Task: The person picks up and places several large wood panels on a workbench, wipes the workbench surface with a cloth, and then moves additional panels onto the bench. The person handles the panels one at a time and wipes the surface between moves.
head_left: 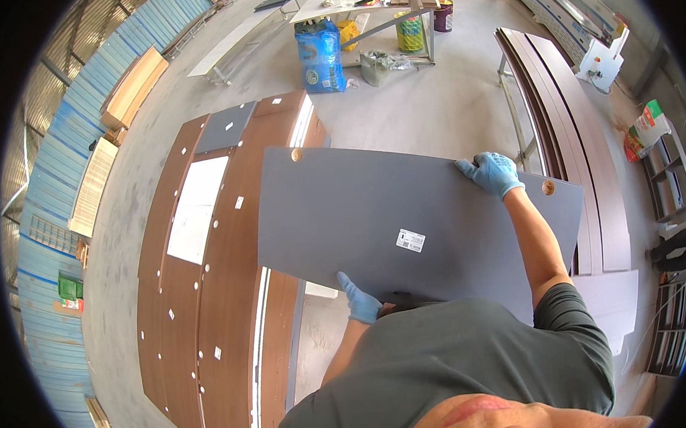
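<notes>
- Gray panel (343, 206): the near edge is partly hidden behind the person's shirt (471, 346).
- Label (411, 240) on the gray panel: print too small to read.
- Left hand (360, 299), at the gray panel's near edge: thumb visible, the other fingers hidden underneath.
- Right hand (492, 174), at the gray panel's far edge: some fingertips are out of sight.
- Brown panels (228, 295), left of the gray panel: partly covered by it, cut off by the lower edge.
- Surface (315, 13), beyond the gray panel: cut off above, its small items indistinct.
- Long boards (577, 135), right of the gray panel: partly covered by its corner.
</notes>
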Demonstrator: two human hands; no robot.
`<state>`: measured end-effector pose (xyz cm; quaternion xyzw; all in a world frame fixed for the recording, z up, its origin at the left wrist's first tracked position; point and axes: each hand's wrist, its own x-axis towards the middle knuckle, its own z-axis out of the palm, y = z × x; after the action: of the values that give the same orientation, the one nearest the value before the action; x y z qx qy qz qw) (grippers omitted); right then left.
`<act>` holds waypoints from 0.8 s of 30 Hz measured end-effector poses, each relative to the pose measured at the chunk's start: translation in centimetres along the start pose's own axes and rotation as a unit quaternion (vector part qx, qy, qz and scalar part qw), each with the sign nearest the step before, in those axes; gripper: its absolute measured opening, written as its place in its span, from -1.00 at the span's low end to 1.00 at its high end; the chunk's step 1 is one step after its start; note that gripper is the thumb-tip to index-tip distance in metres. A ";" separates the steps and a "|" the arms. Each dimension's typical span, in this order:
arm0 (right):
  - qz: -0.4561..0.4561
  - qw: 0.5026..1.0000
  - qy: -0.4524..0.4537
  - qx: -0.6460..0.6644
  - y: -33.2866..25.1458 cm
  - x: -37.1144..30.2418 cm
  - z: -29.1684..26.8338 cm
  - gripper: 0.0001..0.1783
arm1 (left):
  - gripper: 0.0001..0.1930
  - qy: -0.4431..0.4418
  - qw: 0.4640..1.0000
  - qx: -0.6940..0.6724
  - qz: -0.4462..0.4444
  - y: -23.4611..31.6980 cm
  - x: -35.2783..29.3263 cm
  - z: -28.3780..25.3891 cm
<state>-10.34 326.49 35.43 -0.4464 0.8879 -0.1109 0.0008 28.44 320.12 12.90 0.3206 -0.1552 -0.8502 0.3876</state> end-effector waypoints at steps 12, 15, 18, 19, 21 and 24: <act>0.038 0.998 0.035 -0.028 -4.7 24.7 6.8 -0.15 | 0.02 -0.109 0.993 -0.038 -0.035 9.3 29.9 3.2; 0.058 0.998 0.022 -0.004 -3.3 31.4 5.7 -0.13 | 0.02 -0.071 0.996 -0.001 -0.048 12.5 35.6 8.8; 0.079 0.997 0.020 -0.002 -1.5 39.4 4.9 -0.12 | 0.03 -0.061 0.997 0.026 -0.043 13.9 43.5 14.2; 0.079 0.997 0.025 -0.007 -1.2 42.6 4.8 -0.13 | 0.03 -0.071 0.996 0.025 -0.045 14.4 46.5 15.7; 0.075 0.997 0.033 -0.005 -0.6 49.4 4.7 -0.13 | 0.04 -0.106 0.993 0.018 -0.045 14.7 52.4 18.9; 0.046 0.997 0.044 -0.036 -0.4 60.3 2.7 -0.13 | 0.04 -0.169 0.985 -0.011 -0.024 15.5 60.4 23.8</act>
<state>-46.01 277.94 38.72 -0.3995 0.9101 -0.0982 -0.0491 -8.60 264.56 12.95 0.1720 -0.2016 -0.9030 0.3383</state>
